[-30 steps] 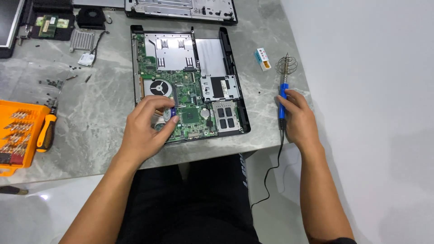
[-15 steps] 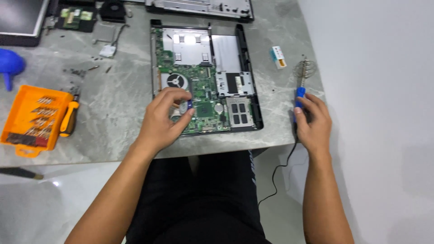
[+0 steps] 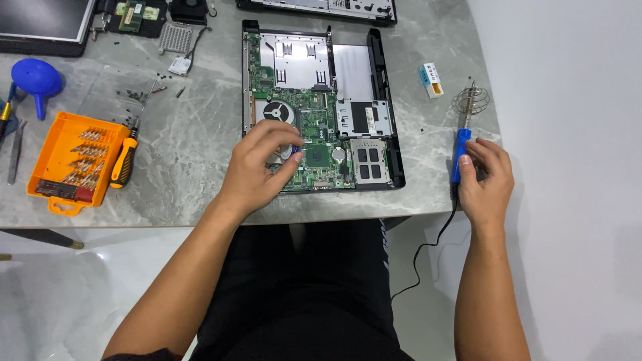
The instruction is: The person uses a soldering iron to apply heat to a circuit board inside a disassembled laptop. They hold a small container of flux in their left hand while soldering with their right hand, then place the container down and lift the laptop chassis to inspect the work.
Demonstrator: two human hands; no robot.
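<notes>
An opened laptop base (image 3: 381, 87) lies on the grey marble table (image 3: 194, 174) with its green circuit board (image 3: 314, 127) and round fan bared. My left hand (image 3: 257, 167) rests on the board's lower left, fingers curled and pinching a small blue object (image 3: 295, 152) against the board. At the table's right edge my right hand (image 3: 485, 177) grips the lower end of a blue-handled soldering iron (image 3: 460, 150). The iron's tip sits in a wire coil stand (image 3: 470, 100), and its black cord (image 3: 428, 247) hangs off the table.
An orange tray of screwdriver bits (image 3: 50, 164) with an orange-and-black screwdriver (image 3: 124, 162) lies at the left. A blue air blower (image 3: 37, 79), tweezers (image 3: 13, 154), loose screws (image 3: 137, 97), a heatsink (image 3: 175, 38) and other laptop parts lie at the back. A small white box (image 3: 431, 79) sits near the stand.
The view has shifted, bringing more of the left side of the table into sight. Both hands stay where they were, left on the board, right on the soldering iron.
</notes>
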